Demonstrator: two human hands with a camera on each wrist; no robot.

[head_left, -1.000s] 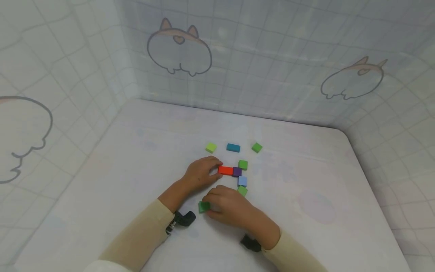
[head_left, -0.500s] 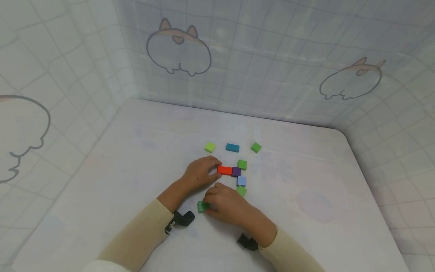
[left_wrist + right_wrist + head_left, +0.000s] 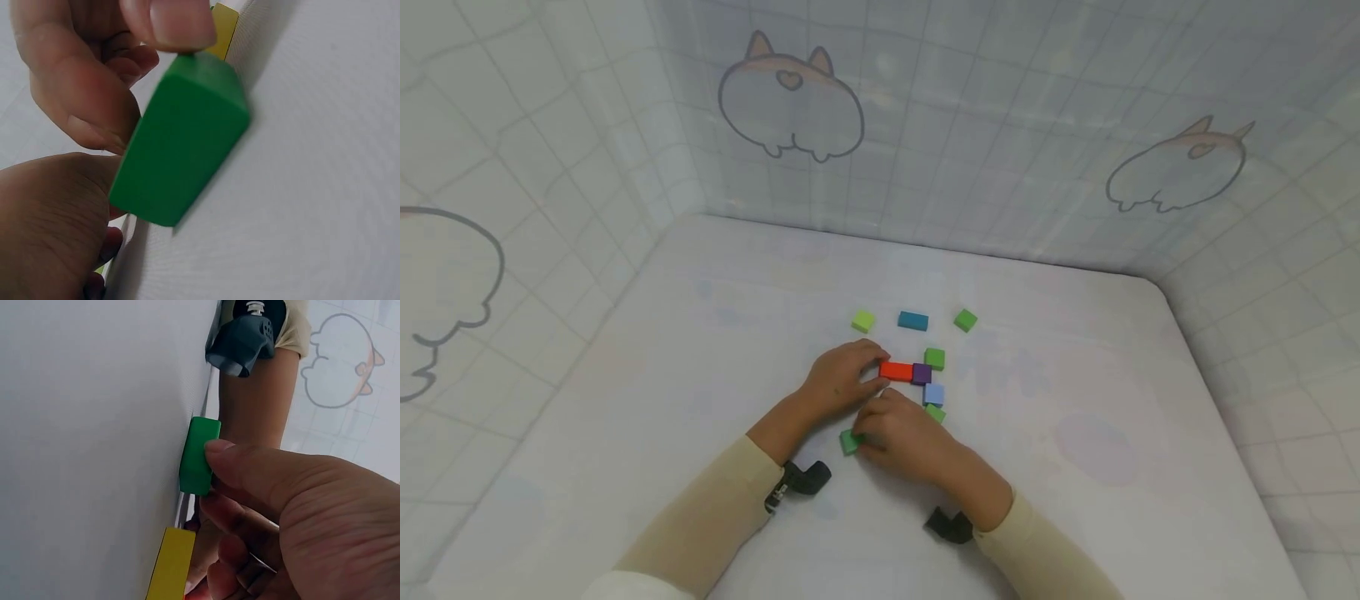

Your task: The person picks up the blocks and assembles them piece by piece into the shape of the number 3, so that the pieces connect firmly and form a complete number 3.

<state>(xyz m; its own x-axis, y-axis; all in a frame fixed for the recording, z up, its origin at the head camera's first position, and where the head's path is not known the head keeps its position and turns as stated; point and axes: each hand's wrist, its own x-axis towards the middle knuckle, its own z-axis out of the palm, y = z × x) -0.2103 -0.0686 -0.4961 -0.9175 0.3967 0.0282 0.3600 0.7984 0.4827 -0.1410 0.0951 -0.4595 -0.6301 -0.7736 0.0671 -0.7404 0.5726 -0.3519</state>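
My right hand (image 3: 906,437) pinches a green block (image 3: 198,456) between thumb and fingers, close over the white table in front of my left hand. That green block (image 3: 181,134) looms large and tilted in the left wrist view. My left hand (image 3: 842,379) has thumb and forefinger on either side of the left end of a red block (image 3: 897,372). Against the red block's right end sits a purple block (image 3: 922,373). A light green block (image 3: 935,359) lies just behind the purple one, and a pale blue block (image 3: 934,394) in front. Another green block (image 3: 935,413) is partly hidden by my right hand.
Farther back lie a lime block (image 3: 863,321), a teal block (image 3: 913,321) and a green cube (image 3: 966,320). A yellow block (image 3: 172,562) shows in the wrist views. Gridded curtains (image 3: 970,142) enclose the table's back and sides.
My right hand has shifted slightly forward with the green block, which has turned a little. My left hand stays at the red block. The head view has tilted slightly.
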